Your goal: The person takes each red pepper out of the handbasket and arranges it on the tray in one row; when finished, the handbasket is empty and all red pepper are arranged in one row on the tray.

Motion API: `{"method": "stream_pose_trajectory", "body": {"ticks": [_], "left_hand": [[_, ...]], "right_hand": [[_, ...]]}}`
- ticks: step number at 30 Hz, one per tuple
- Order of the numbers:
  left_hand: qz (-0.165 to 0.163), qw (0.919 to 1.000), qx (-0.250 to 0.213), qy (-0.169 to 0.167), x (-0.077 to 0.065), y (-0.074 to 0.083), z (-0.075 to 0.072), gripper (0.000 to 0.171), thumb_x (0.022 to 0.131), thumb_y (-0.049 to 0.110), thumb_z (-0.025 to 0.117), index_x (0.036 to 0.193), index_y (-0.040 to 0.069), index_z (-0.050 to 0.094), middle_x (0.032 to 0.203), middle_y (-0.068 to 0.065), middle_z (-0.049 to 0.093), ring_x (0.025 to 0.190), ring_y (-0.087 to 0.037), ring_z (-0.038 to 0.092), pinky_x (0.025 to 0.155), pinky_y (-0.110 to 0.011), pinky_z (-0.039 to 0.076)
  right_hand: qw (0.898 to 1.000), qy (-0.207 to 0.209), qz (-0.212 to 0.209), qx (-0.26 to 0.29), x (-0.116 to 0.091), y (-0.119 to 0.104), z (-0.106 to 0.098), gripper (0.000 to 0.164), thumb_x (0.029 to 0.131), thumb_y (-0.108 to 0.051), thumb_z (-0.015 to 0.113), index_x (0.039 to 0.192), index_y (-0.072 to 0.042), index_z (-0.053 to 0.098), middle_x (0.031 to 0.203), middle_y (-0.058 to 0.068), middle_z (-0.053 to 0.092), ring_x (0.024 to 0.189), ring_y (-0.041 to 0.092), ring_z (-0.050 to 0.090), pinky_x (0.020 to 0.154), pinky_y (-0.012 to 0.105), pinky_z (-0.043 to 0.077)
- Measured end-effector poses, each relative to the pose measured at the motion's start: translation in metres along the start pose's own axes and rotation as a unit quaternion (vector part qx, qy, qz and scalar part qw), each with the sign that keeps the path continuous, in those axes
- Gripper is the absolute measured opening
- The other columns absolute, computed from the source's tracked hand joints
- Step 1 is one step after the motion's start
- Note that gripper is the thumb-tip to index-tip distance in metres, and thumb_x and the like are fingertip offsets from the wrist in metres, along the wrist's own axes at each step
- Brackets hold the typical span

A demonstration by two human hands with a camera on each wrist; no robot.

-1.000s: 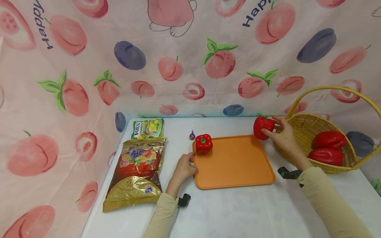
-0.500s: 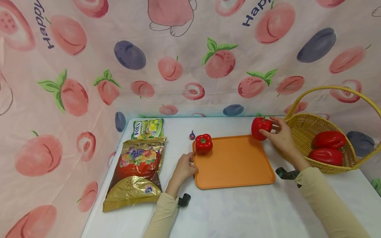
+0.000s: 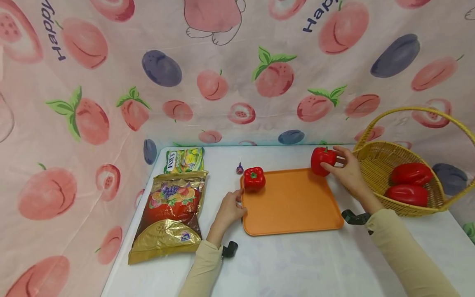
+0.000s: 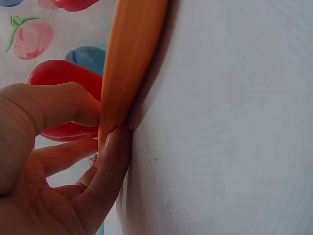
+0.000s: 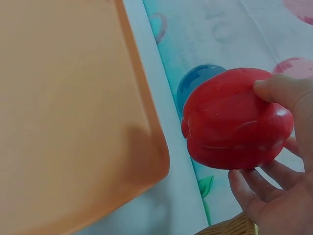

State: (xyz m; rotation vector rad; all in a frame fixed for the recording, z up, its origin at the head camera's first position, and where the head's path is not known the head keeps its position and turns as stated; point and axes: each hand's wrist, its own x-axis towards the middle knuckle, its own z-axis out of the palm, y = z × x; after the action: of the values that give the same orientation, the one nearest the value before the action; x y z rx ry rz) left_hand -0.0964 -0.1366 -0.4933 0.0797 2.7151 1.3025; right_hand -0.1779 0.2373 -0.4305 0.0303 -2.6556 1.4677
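Observation:
An orange tray [image 3: 293, 206] lies on the white table. Its left rim is pinched by my left hand [image 3: 230, 209]; in the left wrist view the thumb [image 4: 58, 105] is on one side of the rim and a finger is under it. One red bell pepper [image 3: 254, 179] sits in the tray's far left corner. Over the far right corner, my right hand [image 3: 348, 171] holds another red bell pepper [image 3: 322, 161], stem up. In the right wrist view, thumb and fingers clasp this held pepper [image 5: 234, 120], which looks raised above the tray's corner.
A yellow wicker basket [image 3: 375, 165] with a tall handle stands at the right, two red peppers [image 3: 407, 194] inside. To the left lie a gold and red candy bag [image 3: 168, 214] and a green candy packet [image 3: 184, 161]. A small lollipop [image 3: 239, 168] lies behind the tray.
My right hand has carried the bell pepper slightly left and down, from beside the basket to the tray's far right corner. The left hand stays on the tray rim.

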Motion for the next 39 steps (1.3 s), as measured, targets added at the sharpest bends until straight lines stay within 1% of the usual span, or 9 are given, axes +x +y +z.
{"method": "stream_pose_trajectory", "body": {"ticks": [7, 10, 13, 19, 23, 29, 36, 39], "left_hand": [[-0.003, 1.0, 0.002, 0.0, 0.001, 0.001, 0.001, 0.063, 0.076, 0.002, 0.075, 0.136, -0.002, 0.056, 0.092, -0.008, 0.052, 0.073, -0.016, 0.053, 0.061, -0.024, 0.048], [-0.003, 1.0, 0.0, -0.001, 0.001, 0.0, 0.001, 0.063, 0.076, 0.002, 0.074, 0.136, -0.002, 0.056, 0.092, -0.008, 0.051, 0.073, -0.017, 0.053, 0.06, -0.025, 0.048], [-0.002, 1.0, -0.001, -0.001, 0.001, 0.001, 0.001, 0.063, 0.076, 0.002, 0.074, 0.136, -0.002, 0.056, 0.092, -0.008, 0.051, 0.073, -0.017, 0.053, 0.06, -0.025, 0.048], [-0.002, 1.0, 0.003, 0.0, 0.001, 0.0, 0.002, 0.063, 0.076, 0.001, 0.074, 0.136, -0.001, 0.056, 0.091, -0.007, 0.05, 0.072, -0.017, 0.052, 0.059, -0.025, 0.047], [-0.005, 1.0, -0.001, 0.0, 0.001, 0.0, 0.001, 0.063, 0.075, 0.001, 0.074, 0.136, -0.001, 0.056, 0.091, -0.007, 0.05, 0.072, -0.016, 0.052, 0.059, -0.025, 0.047], [-0.01, 1.0, -0.002, -0.001, 0.0, 0.001, 0.001, 0.063, 0.076, 0.001, 0.074, 0.136, -0.001, 0.056, 0.092, -0.008, 0.05, 0.073, -0.018, 0.052, 0.059, -0.026, 0.048], [0.006, 0.9999, 0.003, 0.01, 0.0, -0.002, 0.003, 0.061, 0.075, 0.001, 0.072, 0.133, -0.005, 0.056, 0.09, -0.008, 0.05, 0.07, -0.016, 0.051, 0.058, -0.024, 0.047], [0.004, 1.0, 0.003, 0.008, 0.0, -0.002, 0.002, 0.062, 0.075, 0.001, 0.073, 0.134, -0.004, 0.056, 0.091, -0.008, 0.051, 0.072, -0.017, 0.051, 0.059, -0.024, 0.047]], "right_hand": [[1.0, -0.005, 0.003, 0.008, 0.0, -0.001, 0.003, 0.079, 0.089, -0.033, 0.073, 0.151, -0.005, 0.032, 0.144, 0.026, 0.042, 0.124, 0.046, 0.047, 0.099, 0.059, 0.042], [1.0, -0.008, -0.004, 0.012, -0.001, -0.001, 0.004, 0.078, 0.089, -0.03, 0.073, 0.15, -0.003, 0.032, 0.145, 0.027, 0.042, 0.124, 0.048, 0.046, 0.099, 0.062, 0.041], [1.0, -0.01, -0.009, 0.013, -0.002, 0.0, 0.005, 0.077, 0.089, -0.028, 0.073, 0.15, -0.002, 0.033, 0.145, 0.028, 0.042, 0.124, 0.048, 0.046, 0.099, 0.062, 0.04], [1.0, -0.01, -0.011, 0.009, -0.003, 0.002, 0.009, 0.077, 0.089, -0.028, 0.073, 0.15, -0.003, 0.033, 0.145, 0.028, 0.041, 0.125, 0.049, 0.045, 0.1, 0.063, 0.04], [1.0, -0.009, -0.014, 0.009, -0.003, 0.003, 0.014, 0.076, 0.089, -0.027, 0.073, 0.149, -0.002, 0.034, 0.144, 0.028, 0.042, 0.125, 0.049, 0.045, 0.099, 0.062, 0.041], [1.0, -0.02, -0.016, 0.015, -0.004, 0.004, 0.019, 0.074, 0.089, -0.025, 0.073, 0.149, -0.002, 0.034, 0.144, 0.029, 0.042, 0.125, 0.049, 0.046, 0.097, 0.06, 0.043], [0.999, -0.023, -0.025, 0.022, -0.004, 0.004, 0.023, 0.074, 0.089, -0.025, 0.073, 0.148, 0.0, 0.034, 0.143, 0.029, 0.042, 0.124, 0.049, 0.046, 0.098, 0.062, 0.042], [0.999, -0.022, -0.022, 0.019, -0.003, 0.004, 0.024, 0.075, 0.089, -0.026, 0.073, 0.148, -0.002, 0.035, 0.143, 0.029, 0.043, 0.124, 0.049, 0.046, 0.097, 0.061, 0.043]]}}
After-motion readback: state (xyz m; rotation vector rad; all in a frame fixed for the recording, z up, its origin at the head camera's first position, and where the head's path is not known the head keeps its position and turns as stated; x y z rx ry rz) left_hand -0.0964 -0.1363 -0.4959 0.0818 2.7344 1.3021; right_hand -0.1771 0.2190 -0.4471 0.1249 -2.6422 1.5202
